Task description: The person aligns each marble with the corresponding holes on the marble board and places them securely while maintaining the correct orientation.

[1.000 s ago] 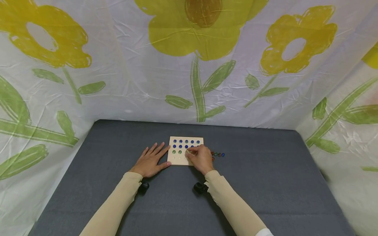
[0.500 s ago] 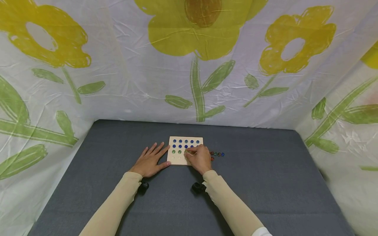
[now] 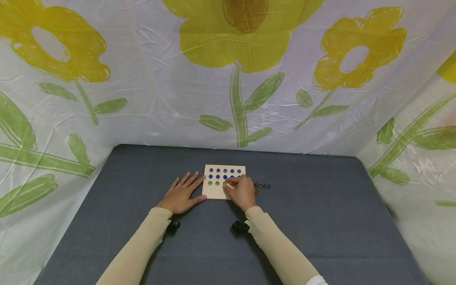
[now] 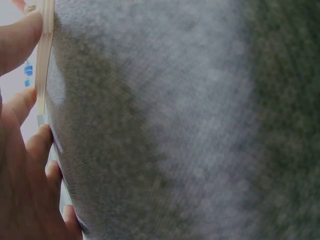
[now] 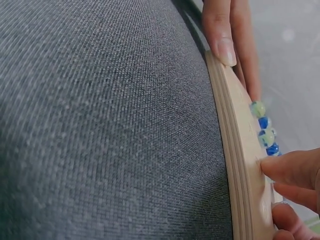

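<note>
A pale wooden board (image 3: 213, 195) with rows of round hollows lies on the dark table. Blue marbles (image 3: 218, 170) fill its two far rows, and green marbles (image 3: 210, 183) sit at the left of the third row. My left hand (image 3: 181, 194) lies flat with fingers spread, thumb and index finger touching the board's left edge. Over the board's right part, my right hand (image 3: 242, 190) pinches a green marble (image 3: 225, 183) with thumb and index finger at the third row. In the right wrist view its thumb (image 5: 290, 167) touches the board's top, and the pinched marble is hidden.
Several loose marbles (image 3: 265, 186) in red, green and blue lie on the table just right of the board, partly behind the right hand. The grey cloth-covered table (image 3: 320, 221) reaches a white curtain (image 3: 160, 118) with yellow flowers at the back.
The right fingertips stay at the third row, with only a slight shift of hand and wrist. The left hand has not moved.
</note>
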